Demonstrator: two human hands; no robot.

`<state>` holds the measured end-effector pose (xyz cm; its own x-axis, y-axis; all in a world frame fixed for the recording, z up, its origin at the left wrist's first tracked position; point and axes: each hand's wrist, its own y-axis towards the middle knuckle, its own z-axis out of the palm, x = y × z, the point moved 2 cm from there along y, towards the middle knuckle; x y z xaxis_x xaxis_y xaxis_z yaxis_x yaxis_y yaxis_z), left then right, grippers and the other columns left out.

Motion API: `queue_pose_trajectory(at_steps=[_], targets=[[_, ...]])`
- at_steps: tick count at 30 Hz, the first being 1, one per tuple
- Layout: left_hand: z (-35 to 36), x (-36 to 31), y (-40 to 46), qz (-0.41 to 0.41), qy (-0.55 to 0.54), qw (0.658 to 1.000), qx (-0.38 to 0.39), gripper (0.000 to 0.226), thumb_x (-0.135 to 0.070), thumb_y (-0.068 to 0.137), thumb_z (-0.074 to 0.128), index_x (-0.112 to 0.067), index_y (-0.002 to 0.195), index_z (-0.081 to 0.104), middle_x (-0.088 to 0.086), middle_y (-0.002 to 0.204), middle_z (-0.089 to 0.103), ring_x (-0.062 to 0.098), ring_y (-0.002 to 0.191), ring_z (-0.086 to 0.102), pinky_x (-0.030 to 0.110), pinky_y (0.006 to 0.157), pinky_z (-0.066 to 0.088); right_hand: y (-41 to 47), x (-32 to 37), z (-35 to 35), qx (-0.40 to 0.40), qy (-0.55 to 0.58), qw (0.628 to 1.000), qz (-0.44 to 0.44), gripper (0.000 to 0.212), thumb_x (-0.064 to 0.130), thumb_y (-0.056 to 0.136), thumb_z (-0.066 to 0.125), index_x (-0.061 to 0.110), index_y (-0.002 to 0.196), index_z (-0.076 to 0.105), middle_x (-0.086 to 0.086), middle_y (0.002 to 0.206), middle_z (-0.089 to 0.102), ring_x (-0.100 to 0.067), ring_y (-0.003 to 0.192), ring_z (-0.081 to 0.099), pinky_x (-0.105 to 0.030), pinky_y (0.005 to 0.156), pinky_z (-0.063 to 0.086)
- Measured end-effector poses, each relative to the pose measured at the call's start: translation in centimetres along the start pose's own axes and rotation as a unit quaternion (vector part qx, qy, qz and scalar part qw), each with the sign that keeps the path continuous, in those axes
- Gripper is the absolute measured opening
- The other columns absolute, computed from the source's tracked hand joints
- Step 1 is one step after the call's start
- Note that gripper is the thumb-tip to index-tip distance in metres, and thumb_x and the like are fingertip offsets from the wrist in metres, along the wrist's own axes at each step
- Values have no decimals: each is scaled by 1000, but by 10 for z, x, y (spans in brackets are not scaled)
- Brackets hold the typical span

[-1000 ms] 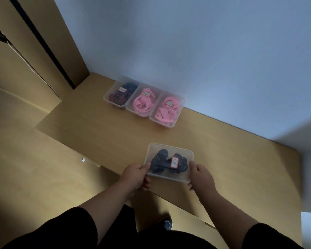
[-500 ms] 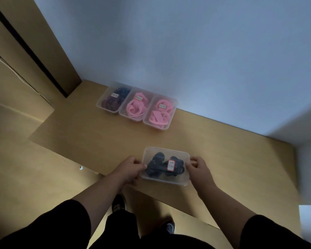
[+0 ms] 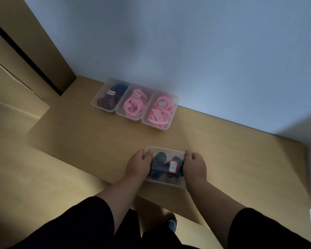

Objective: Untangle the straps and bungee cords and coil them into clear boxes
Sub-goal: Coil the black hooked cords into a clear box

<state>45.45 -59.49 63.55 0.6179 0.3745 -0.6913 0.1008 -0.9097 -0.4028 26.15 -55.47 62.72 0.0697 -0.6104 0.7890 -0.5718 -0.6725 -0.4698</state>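
Here, a clear rectangular plastic box (image 3: 164, 182) sits near the front edge of a light wooden tabletop (image 3: 223, 150); inside it lies a coil of dark navy strap (image 3: 160, 163), bundled in thick loops, with a small white label edged in red (image 3: 173, 166) on top of the box. The box's walls are see-through, so the dark coil reads plainly through them — though the finer lay of the loops is too dim to tell.

The left hand (image 3: 138, 164) grips the box's left end, fingers curled down over the rim and the thumb up at the far corner; the right hand (image 3: 195, 166) grips the right end the same way, knuckles bent over the edge — both hands closed snugly on the box, one at each short side.

Well apart, at the back of the tabletop against the pale wall (image 3: 187, 51), three more clear boxes stand side by side, touching: the left box (image 3: 97, 105) holds dark navy and maroon cord; the middle box (image 3: 120, 112) holds coiled pink strap; the right box (image 3: 172, 112) holds more pink strap in loose loops; each bears a small white label.
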Motion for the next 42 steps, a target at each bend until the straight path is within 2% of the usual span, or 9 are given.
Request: queue_pose_trajectory(at_steps=[2,7,12,16,19,25,31,36,42], targets=[[2,0,3,23,21,999,-7,46,-53,100,47,-13,77,55,6,76,62,29,77,60,38,69,46,2,-1,2,-21,-35,999,-23,29,42,105,42,25,84,53,-2,84,60,-18,80,60,-33,62,46],[3,3,6,21,26,999,10,44,-53,100,45,-16,78,53,2,76,60,25,76,59,34,64,40,3,-3,3,-23,-65,997,-46,28,38,105,42,24,82,52,-2,82,59,-17,77,59,-42,72,53],[4,2,9,4,26,999,41,42,-54,102,37,-18,87,53,3,89,63,26,86,60,34,73,43,1,2,2,-29,-71,996,-55,28,38,105,42,24,82,52,-1,81,59,-14,75,57,-40,70,52],[3,-1,8,-6,15,998,54,39,-50,105,33,-21,85,50,7,94,61,28,93,58,35,80,42,-1,4,0,-12,-50,998,-27,19,42,105,42,26,101,52,4,90,58,-11,82,57,-42,77,55],[0,1,8,-17,21,998,52,38,-48,105,35,-19,87,51,12,101,64,31,97,59,35,83,43,-6,-1,-8,2,-9,1000,10,25,47,104,44,25,109,52,2,95,60,-14,86,60,-39,75,56],[-7,5,4,-42,-10,998,40,43,-50,103,41,-14,85,58,12,96,66,31,93,61,35,82,47,-22,-12,-23,27,-49,998,-1,34,46,102,48,19,90,65,-7,87,65,-25,83,63,-46,76,56],[-29,1,-6,-57,-91,994,24,44,-49,102,47,-11,88,62,9,91,68,28,90,64,36,81,51,-30,18,-19,56,-5,998,-33,21,37,102,53,21,98,67,-2,92,68,-20,87,64,-34,68,51],[-73,4,-9,-61,-162,985,6,45,-51,99,52,-10,91,67,10,90,73,31,86,70,51,82,59,-45,58,0,90,2,992,-82,17,35,101,55,24,107,66,1,96,70,-18,91,67,-41,79,60],[-134,18,-1,-92,-290,953,-7,37,-43,101,55,-10,95,70,13,85,75,32,74,75,48,62,63,-63,121,46,138,0,979,-148,9,35,98,59,31,96,67,4,89,74,-17,84,72,-39,73,64]])
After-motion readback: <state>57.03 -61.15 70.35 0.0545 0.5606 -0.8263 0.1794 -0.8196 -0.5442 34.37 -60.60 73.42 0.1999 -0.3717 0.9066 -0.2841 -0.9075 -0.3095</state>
